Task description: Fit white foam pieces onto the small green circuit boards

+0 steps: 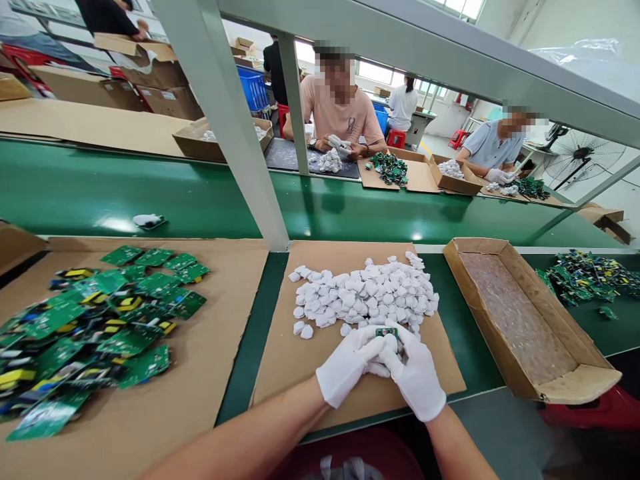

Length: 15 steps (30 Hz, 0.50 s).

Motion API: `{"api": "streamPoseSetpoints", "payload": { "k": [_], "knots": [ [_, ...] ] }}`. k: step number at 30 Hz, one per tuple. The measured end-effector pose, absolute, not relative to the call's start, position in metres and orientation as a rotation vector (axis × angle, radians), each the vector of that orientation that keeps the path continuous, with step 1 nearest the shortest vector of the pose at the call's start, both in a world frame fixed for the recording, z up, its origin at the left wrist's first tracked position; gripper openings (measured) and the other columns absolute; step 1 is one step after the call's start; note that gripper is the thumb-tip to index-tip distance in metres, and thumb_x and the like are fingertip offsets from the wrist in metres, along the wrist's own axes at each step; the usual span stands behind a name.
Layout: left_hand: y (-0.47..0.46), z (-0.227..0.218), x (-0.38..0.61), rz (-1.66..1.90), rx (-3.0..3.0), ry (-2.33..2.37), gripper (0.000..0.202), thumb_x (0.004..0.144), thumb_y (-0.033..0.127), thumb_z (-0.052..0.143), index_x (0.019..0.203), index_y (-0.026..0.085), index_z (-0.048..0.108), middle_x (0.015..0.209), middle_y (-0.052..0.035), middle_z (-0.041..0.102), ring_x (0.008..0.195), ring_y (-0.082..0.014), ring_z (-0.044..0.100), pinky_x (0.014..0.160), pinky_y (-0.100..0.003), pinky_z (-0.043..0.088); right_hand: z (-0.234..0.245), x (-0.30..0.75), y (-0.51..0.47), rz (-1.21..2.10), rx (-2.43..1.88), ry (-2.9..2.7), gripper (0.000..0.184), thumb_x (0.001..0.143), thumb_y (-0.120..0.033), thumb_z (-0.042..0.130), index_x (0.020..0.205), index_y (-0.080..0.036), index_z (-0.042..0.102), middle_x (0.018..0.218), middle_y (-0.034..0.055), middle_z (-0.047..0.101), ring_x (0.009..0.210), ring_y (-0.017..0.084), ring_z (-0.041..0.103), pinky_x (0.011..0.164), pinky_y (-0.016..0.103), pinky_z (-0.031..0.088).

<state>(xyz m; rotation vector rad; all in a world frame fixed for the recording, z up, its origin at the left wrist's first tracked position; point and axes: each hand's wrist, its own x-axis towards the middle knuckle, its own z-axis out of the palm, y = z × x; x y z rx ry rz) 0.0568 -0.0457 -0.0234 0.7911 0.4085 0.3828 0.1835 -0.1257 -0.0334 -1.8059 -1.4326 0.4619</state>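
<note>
My left hand [353, 363] and my right hand [416, 370], both in white gloves, come together over the front of a cardboard sheet [280, 363]. Between their fingertips they grip a small green circuit board [386, 332], with a white lump [390, 343] against its near side. Whether that lump is fixed to the board I cannot tell. Just beyond my fingers spreads a heap of white putty-like lumps [365, 293] on the sheet. Fingers and gloves hide most of the board.
Circuit boards [105, 313] lie piled on cardboard at left, more boards [590, 277] at far right. An open cardboard tray [515, 320] stands right of the sheet. One board with white material [149, 221] lies on the green belt [210, 200]. A metal post [240, 127] rises ahead; people work opposite.
</note>
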Motion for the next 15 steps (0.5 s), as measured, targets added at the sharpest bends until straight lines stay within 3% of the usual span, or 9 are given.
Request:
{"api": "streamPoseSetpoints", "payload": {
  "k": [5, 10, 15],
  "knots": [
    [-0.043, -0.029, 0.058, 0.362, 0.689, 0.388, 0.032, 0.073, 0.042, 0.065, 0.084, 0.012, 0.06, 0.079, -0.005, 0.057, 0.066, -0.0115, 0.057, 0.062, -0.024, 0.049, -0.03, 0.192, -0.131, 0.342, -1.749, -1.547, 0.067, 0.077, -0.041, 0.061, 0.136, -0.019, 0.038, 0.111, 0.0102, 0.062, 0.088, 0.023, 0.062, 0.075, 0.035, 0.054],
    [-0.048, -0.025, 0.058, 0.372, 0.734, 0.379, 0.038, 0.076, 0.043, 0.061, 0.101, 0.014, 0.059, 0.083, -0.0066, 0.061, 0.065, -0.0133, 0.06, 0.064, -0.029, 0.05, -0.024, 0.185, -0.128, -0.072, -1.757, -1.632, 0.031, 0.076, -0.025, 0.062, 0.107, -0.026, 0.066, 0.111, 0.0088, 0.059, 0.098, 0.025, 0.057, 0.082, 0.038, 0.051],
    [-0.052, -0.016, 0.057, 0.405, 0.793, 0.447, 0.042, 0.076, 0.044, 0.061, 0.107, 0.016, 0.057, 0.083, -0.005, 0.061, 0.07, -0.013, 0.058, 0.062, -0.025, 0.047, -0.03, 0.176, -0.122, -0.233, -1.602, -1.566, 0.025, 0.076, -0.016, 0.063, 0.098, -0.027, 0.066, 0.102, 0.0072, 0.059, 0.096, 0.022, 0.057, 0.078, 0.037, 0.053]
  ]
}}
